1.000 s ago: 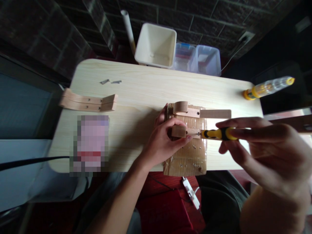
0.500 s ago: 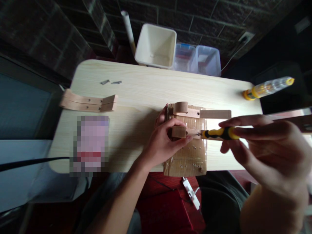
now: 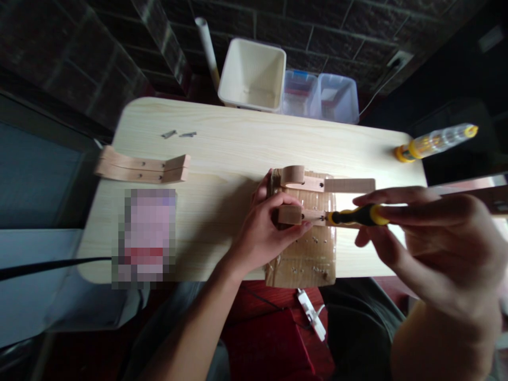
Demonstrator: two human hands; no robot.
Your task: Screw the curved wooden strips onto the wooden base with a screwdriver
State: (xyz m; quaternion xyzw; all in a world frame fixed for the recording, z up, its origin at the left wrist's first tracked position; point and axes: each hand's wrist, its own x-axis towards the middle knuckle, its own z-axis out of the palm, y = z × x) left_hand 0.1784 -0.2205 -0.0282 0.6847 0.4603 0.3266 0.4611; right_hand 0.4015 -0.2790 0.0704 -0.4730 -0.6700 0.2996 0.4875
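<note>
My right hand [image 3: 428, 238] grips a yellow-and-black screwdriver [image 3: 355, 216] by the end of its handle. Its tip points left, at a hole in a curved wooden piece [image 3: 290, 215]. Thumb and fingers of my left hand [image 3: 264, 235] close round this piece from either side, pressing it onto a taped cardboard block [image 3: 301, 264]. Behind it, a similar wooden piece [image 3: 311, 183] with dark holes rests on the block. The handle hides part of the nearer piece's right side. Whether a screw sits under the tip, I cannot tell.
More curved wooden pieces [image 3: 143, 169] lie at the table's left, near small metal bits [image 3: 187, 134] and a blurred-out object [image 3: 146, 227]. A clear tube with yellow ends [image 3: 436, 144] is at the right. A cream bin [image 3: 252, 74] and clear bins [image 3: 337, 98] stand behind the table [image 3: 222, 137].
The yellow and black pattern on the screwdriver handle has turned slightly. Both hands stay in nearly the same place; the whole view has shifted a little.
</note>
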